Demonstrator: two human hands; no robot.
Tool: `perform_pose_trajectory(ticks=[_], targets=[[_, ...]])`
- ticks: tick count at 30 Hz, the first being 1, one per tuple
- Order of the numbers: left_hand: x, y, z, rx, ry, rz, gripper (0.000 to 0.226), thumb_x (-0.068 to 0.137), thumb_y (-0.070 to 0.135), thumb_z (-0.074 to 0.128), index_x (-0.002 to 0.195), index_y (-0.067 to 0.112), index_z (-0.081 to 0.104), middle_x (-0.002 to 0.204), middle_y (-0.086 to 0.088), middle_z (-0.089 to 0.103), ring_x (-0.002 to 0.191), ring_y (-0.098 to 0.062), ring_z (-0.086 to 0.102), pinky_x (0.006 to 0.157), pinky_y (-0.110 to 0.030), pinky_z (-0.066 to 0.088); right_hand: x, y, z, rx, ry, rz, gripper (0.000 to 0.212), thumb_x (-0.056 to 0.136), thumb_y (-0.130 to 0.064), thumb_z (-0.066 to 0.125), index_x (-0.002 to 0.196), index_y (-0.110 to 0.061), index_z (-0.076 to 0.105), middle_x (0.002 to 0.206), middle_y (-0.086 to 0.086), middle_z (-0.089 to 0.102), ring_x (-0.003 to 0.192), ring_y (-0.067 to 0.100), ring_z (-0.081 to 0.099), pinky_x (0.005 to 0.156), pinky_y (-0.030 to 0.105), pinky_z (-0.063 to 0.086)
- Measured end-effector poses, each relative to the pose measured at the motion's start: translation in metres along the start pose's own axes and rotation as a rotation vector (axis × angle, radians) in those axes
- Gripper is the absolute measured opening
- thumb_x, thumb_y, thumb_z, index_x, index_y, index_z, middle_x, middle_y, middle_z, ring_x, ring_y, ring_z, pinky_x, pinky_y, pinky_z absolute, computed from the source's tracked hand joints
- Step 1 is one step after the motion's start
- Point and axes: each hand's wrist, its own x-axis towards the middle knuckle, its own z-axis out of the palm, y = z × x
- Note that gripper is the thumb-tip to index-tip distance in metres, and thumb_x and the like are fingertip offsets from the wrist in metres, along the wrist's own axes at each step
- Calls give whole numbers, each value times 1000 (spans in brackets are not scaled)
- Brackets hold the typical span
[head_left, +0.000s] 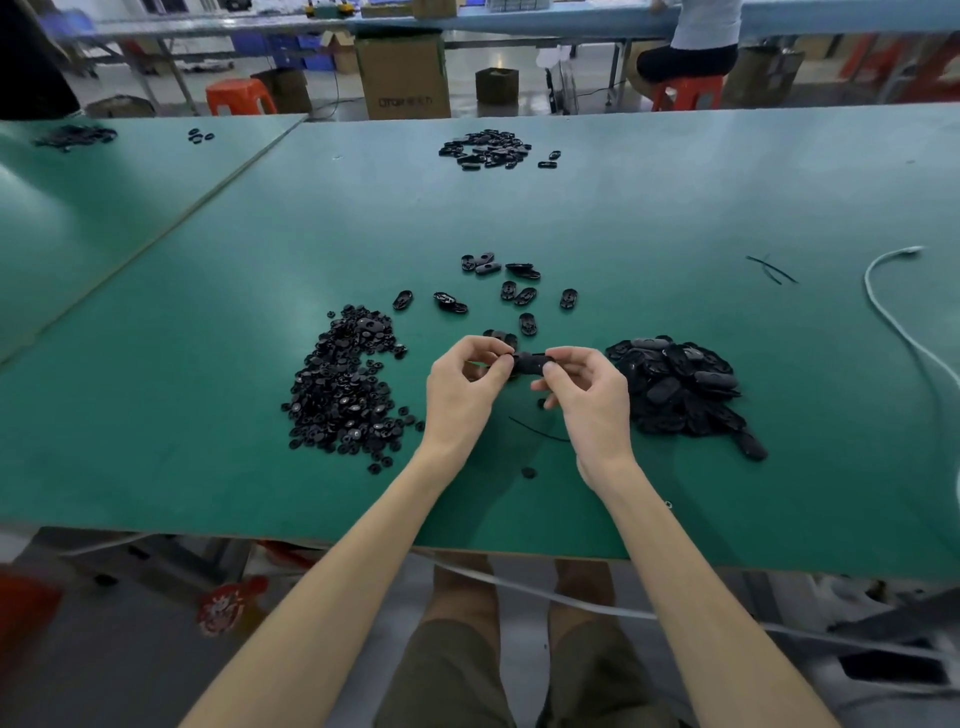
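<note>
Nearest the lens: olive shorts (457, 670), then two bare forearms reaching over the counter (675, 218) edge. Left grip (467, 379) and right grip (587, 387) raised just above the green top, between two heaps. Both closed, thumb against fingertips, on one black oval piece (530, 362), one end pinched in each. Probably pressing a small insert into it; too dark and small to confirm.

Judged light, rigid moulded plastic, smooth, so apt to slip or spring away. Best pinched by the long edges, pressure kept square.

Heap of small round parts (345, 387) just left of the grips; heap of oval shells (680, 384) just right. Loose ovals (519, 291) scattered beyond, and a further heap (485, 149) well off at the far side. Thin black strand (537, 430) below the wrists, white cable (893, 312) at right.

Counter top matte green, flat. Workshop behind: cardboard box (402, 78), orange stool (240, 97), seated person (696, 47) beyond.
</note>
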Motion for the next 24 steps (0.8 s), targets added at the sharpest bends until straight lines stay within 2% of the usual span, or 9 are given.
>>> perform_pose_trajectory(ticks=[3,5,11,15,18,24], targets=[[0,0,1,-7,2,7,5,95,15,69,95,19,68,87,5,72,66,-11,66,70,-18,49,0,1,0,7,0,3,11,98,-4,67,102,-14,68,94,6,75,78,18,78,61,23,55],[0,-1,1,-56,30,-14,5,95,12,67,97,15,64,87,1,74,66,-12,68,71,-17,51,0,1,0,9,-4,5,11,98,-3,67,102,-13,68,95,7,75,78,18,77,62,23,55],[1,-3,0,-125,33,-13,8,95,13,70,95,15,63,93,-6,75,74,-19,73,76,-23,55,1,1,0,7,2,14,11,97,-4,67,103,-13,67,94,6,74,80,18,77,64,24,56],[2,-4,0,-71,-1,25,7,94,18,72,94,19,65,85,1,68,72,-16,59,74,-31,52,2,1,1,6,2,14,10,98,-4,67,103,-13,67,94,5,74,78,16,77,63,22,56],[0,-2,0,-73,-50,26,7,93,14,71,93,15,64,80,2,67,65,-12,60,67,-23,50,1,1,1,-3,0,13,10,97,-3,67,103,-12,67,94,5,74,78,15,76,63,22,55],[0,1,1,-86,-43,7,7,94,11,69,96,9,62,85,-7,70,64,-11,66,68,-16,50,1,1,1,-22,-9,16,10,97,-4,67,102,-13,67,94,3,74,79,16,76,63,22,55]])
